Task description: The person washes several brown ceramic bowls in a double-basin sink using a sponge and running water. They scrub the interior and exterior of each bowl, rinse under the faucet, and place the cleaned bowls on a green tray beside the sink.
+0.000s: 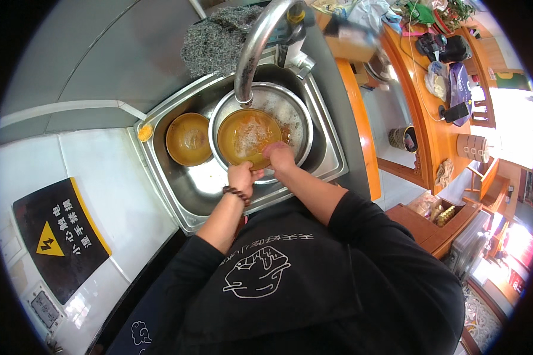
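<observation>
My left hand, with a dark bead bracelet at the wrist, grips the near rim of an amber-brown bowl. Foamy water lies in this bowl, which sits inside a round stainless steel basin. My right hand reaches over the bowl's near right side. Its fingers look pinkish and blurred, and I cannot tell whether they hold something. Suds also float in the basin to the right of the bowl. A second amber-brown bowl with a little foam stands left of the basin in the steel sink.
A curved metal faucet hangs over the basin. Grey steel-wool-like mesh lies behind the sink. A yellow scrubber rests on the sink's left corner. A wall socket and a warning sign are at left; a wooden counter stands at right.
</observation>
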The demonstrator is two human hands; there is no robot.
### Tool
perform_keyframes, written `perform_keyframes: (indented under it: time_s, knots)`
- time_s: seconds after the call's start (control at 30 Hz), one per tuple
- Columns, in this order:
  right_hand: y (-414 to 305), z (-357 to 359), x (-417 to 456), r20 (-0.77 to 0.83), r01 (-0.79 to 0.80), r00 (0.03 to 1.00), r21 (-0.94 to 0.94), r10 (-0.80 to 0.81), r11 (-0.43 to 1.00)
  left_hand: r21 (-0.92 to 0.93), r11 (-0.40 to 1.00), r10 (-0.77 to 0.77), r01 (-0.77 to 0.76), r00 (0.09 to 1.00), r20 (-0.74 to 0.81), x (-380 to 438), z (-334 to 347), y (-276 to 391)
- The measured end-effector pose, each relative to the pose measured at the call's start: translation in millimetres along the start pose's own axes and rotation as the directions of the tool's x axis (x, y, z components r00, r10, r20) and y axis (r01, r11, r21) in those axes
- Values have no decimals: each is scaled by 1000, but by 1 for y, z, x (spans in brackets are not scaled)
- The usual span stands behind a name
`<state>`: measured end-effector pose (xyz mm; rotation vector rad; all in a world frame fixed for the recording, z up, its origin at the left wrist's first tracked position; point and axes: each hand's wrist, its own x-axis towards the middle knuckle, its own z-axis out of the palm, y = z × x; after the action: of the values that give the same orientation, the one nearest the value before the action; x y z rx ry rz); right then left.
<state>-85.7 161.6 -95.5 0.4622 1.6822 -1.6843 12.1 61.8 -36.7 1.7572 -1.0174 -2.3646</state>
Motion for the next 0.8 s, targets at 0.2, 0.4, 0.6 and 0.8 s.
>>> perform_keyframes:
  time_s: [0.2,0.4,0.6,0.8]
  knots:
    - [-56,-23,21,208,135,977,-481,-37,866,387,920,18,-65,992,124,29,-43,57]
    - [-1,-11,6,-12,21,1000,-173,-23,985,202,979,-15,1,998,65,-27,2,17]
    - [-78,-28,13,170,-212,937,-423,307,881,703,-300,517,-645,509,688,-52,-11,51]
    - [-116,-20,29,263,-260,889,-384,375,886,735,-173,277,-656,684,675,-35,-11,54]
